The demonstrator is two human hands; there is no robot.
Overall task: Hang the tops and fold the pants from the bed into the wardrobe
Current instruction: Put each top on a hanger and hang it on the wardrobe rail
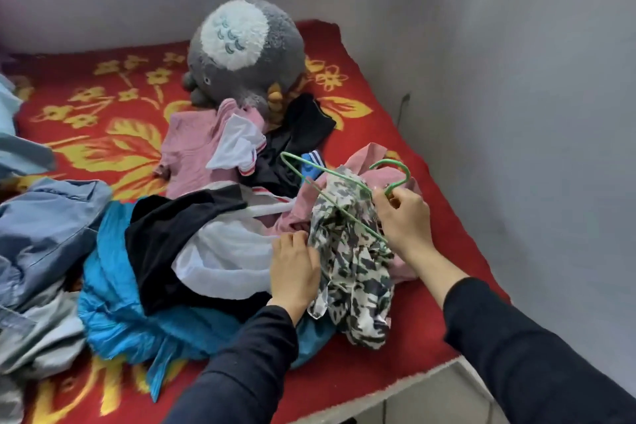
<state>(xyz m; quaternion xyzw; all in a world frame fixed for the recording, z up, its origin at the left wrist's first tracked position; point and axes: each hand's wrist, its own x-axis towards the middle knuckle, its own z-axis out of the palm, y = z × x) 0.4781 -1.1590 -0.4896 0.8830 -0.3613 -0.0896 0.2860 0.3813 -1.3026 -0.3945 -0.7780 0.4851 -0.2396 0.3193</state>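
While the head view looks down on the bed [457, 251], the right hand [402, 217] pinches a green wire hanger [332, 173] at the base of its hook, with thumb and fingers curled round the wire. The hook curves up just beyond this grip, and the hanger's triangular frame extends away from it toward the left, tilted rather than level.

The lower wire of the frame runs down across a camouflage top [358, 272], which hangs bunched directly below and beside the right-hand grip. The left hand [294, 268] lies back-up just left of that top, fingers bent and gripping its near edge. The two hands are near each other, with the camouflage fabric between them. The view does not show whether the wire is already threaded inside the top.

Beyond the right-hand grip lies a pink garment [375, 179]. Left of the left-hand grip, a white garment [227, 255] and a black garment [165, 244] overlap on a bright blue garment [113, 313]. Further left lies a denim piece [44, 217]. Well beyond both grips, a grey plush toy [244, 55] sits on the red floral blanket [103, 107] near the wall [516, 79].
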